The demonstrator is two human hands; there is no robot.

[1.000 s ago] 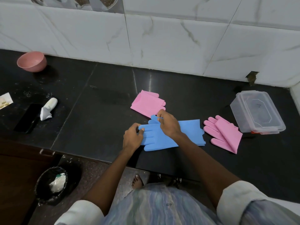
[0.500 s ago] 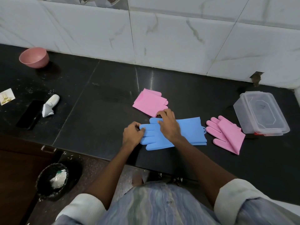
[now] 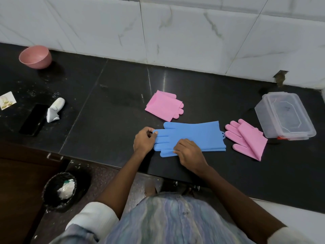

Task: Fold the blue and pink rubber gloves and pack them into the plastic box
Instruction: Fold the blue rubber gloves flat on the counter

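Note:
The blue gloves point(image 3: 195, 134) lie stacked flat on the black counter point(image 3: 109, 110), fingers pointing left, cuffs to the right. My left hand point(image 3: 143, 140) pinches their fingertips at the left end. My right hand point(image 3: 189, 152) presses on the lower fingers near the front edge. A folded pink glove point(image 3: 162, 105) lies just behind the blue pair. Another pink glove point(image 3: 249, 140), folded over itself, lies to the right. The clear plastic box point(image 3: 284, 117) stands at the far right with its lid on.
A pink bowl point(image 3: 36, 57) stands at the back left. A black phone point(image 3: 33, 119), a white crumpled object point(image 3: 55, 110) and a small card point(image 3: 7, 100) lie on the left. A black bin point(image 3: 59, 191) sits on the floor below the counter edge.
My right hand has slid from the thumb area at the back of the blue gloves down to their lower fingers. My left hand stays at the fingertips.

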